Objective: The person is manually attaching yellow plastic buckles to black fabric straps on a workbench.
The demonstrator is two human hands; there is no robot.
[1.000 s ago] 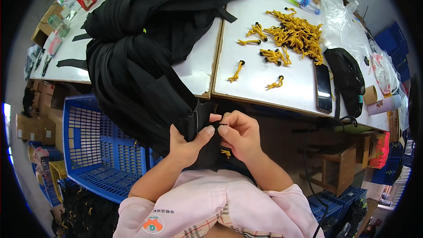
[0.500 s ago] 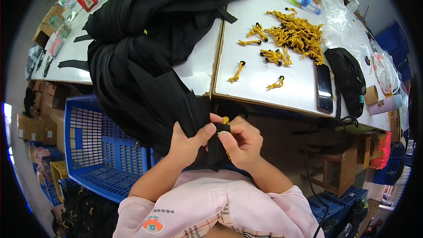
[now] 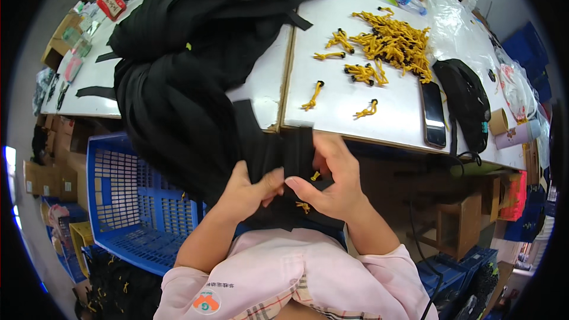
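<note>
Black webbing straps (image 3: 172,92) lie in a thick bundle over the table's front edge and hang toward my lap. Closed fingers and thumb of my left hand (image 3: 244,192) pinch a strap at the bundle's lower end. My right hand (image 3: 339,178) is open beside the flat strap piece (image 3: 297,149); its thumb stretches left, apart from the fingers, and the fingertips are at the strap's right edge. A small yellow cord pull (image 3: 316,175) shows by the right palm. Another yellow cord pull (image 3: 303,206) hangs lower, against the dark straps.
Yellow cord pulls with black ends (image 3: 394,41) are heaped on the white table (image 3: 338,115), several lying loose. A phone (image 3: 434,115), black pouch (image 3: 462,95) and cup (image 3: 514,137) stand right. A blue crate (image 3: 139,192) sits below left, a wooden stool (image 3: 459,225) below right.
My right hand has loosened from the strap and yellow cord it pinched, its thumb and fingers spreading. A flat black strap piece has come up between my hands. The view has shifted slightly.
</note>
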